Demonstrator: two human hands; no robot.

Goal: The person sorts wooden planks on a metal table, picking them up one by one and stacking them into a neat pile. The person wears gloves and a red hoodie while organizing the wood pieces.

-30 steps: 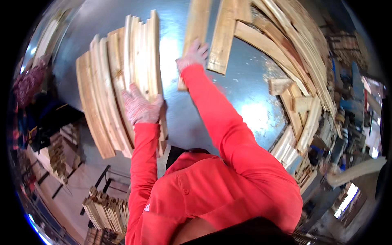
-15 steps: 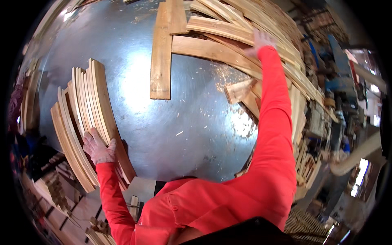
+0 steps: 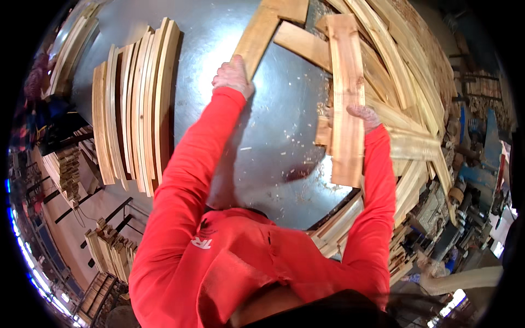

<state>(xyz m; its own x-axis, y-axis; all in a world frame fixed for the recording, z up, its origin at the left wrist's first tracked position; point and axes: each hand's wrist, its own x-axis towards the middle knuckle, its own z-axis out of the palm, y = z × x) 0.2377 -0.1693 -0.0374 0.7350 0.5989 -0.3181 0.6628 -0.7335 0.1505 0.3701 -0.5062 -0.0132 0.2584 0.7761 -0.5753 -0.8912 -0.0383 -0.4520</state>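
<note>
A steel table (image 3: pixel 262 131) bears curved wooden slats (image 3: pixel 134 109), planks (image 3: pixel 306 46) and sawdust (image 3: pixel 290 186).

The left hand (image 3: pixel 234 75) left the stack of curved slats (image 3: pixel 134 104) at the frame's left and gripped a plank (image 3: pixel 257 38) near the top centre. The right hand (image 3: pixel 365 116) drew back holding a wide board (image 3: pixel 345 93).

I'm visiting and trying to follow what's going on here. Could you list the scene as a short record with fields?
Surface: metal table, strewn with wood chips
Left hand: on the end of a flat wooden board
Right hand: gripping a wider knotty plank, lifted off the table
Left of table: row of curved wooden slats standing on edge
Right of table: pile of curved slats
Clothing: red long sleeves
</note>
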